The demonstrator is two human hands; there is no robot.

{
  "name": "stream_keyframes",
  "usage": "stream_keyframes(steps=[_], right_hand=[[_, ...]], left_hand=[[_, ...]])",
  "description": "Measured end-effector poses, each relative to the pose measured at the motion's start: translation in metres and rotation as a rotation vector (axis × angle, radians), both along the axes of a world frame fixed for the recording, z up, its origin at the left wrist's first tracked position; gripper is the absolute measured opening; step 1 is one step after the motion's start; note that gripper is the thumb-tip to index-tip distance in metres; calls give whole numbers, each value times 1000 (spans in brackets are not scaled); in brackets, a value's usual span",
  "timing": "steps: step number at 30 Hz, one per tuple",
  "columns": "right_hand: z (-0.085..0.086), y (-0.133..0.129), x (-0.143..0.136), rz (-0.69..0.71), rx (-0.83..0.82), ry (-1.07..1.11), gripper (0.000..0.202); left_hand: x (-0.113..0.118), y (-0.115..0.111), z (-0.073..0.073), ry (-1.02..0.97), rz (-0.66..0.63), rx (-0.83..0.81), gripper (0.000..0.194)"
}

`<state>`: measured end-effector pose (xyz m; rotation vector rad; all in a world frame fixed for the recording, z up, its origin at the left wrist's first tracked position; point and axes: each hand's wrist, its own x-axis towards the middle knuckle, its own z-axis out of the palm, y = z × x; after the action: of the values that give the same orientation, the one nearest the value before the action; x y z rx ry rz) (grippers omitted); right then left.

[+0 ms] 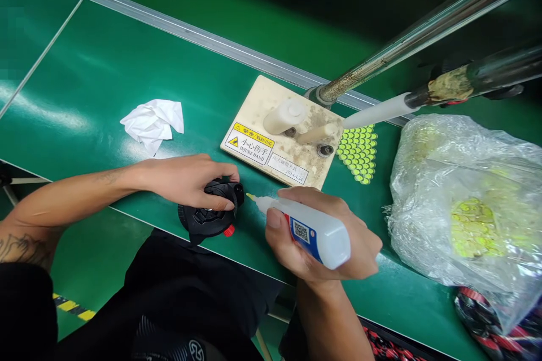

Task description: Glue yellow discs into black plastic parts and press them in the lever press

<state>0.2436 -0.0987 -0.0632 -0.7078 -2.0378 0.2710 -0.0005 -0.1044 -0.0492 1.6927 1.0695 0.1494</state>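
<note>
My left hand (pixel 197 180) is closed around a round black plastic part (pixel 207 223), which rests near the front edge of the green table. A small red knob (pixel 229 230) sticks out of the part's lower right side. In my right hand (pixel 326 231) is a translucent white squeeze bottle (pixel 332 237) with a blue and red label. The bottle lies tilted in my grip, its thin yellowish nozzle tip (pixel 251 196) pointing left, just short of the black part's right end. What my left fingertips cover on the part is hidden.
Behind my hands stands a cream fixture block (pixel 254 101) with white posts and a warning label. A metal pole (pixel 364 73) rises beside it. Several yellow-green vials (pixel 359 152) stand grouped to its right, near a clear plastic bag (pixel 449 197). A crumpled white tissue (pixel 154 124) lies left.
</note>
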Motion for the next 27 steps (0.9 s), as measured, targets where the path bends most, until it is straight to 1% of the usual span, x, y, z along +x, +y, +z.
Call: stream_keyframes(steps=[3, 5, 6, 8, 9, 10, 12, 13, 14, 16, 19, 21, 24, 27], right_hand=[[5, -1, 0, 46, -33, -43, 25], [6, -1, 3, 28, -99, 30, 24], [5, -1, 7, -17, -163, 102, 21], [1, -1, 18, -128, -343, 316, 17], [-3, -1, 26, -158, -454, 432, 19], [-8, -1, 35, -164, -573, 539, 24], [-20, -3, 54, -121, -781, 702, 31], [-28, -6, 64, -111, -858, 741, 33], [-35, -9, 74, -132, -908, 761, 35], [-50, -18, 91, -254, -912, 761, 41], [-69, -31, 112, -466, -793, 734, 47], [-78, -37, 123, -534, -702, 744, 45], [-87, -39, 138, -600, -591, 735, 39], [-93, -39, 149, -707, -565, 663, 38]], left_hand=[[0, 0, -1, -10, -1, -1, 33], [0, 1, -4, -6, -2, 2, 35], [0, 1, -5, -1, -6, 8, 36], [-1, 2, -10, 1, -22, 30, 36], [-2, 3, -12, 0, -31, 41, 36], [-4, 3, -14, -4, -37, 47, 36], [-7, 4, -17, -10, -43, 37, 41], [-9, 5, -18, -15, -44, 22, 45], [-10, 5, -19, -24, -45, 7, 48], [-13, 6, -20, -61, -46, -3, 50], [-13, 8, -26, -146, -43, 24, 44], [-11, 7, -31, -207, -30, 57, 39], [-6, 6, -42, -294, 14, 140, 31], [-3, 6, -52, -313, 80, 221, 36]])
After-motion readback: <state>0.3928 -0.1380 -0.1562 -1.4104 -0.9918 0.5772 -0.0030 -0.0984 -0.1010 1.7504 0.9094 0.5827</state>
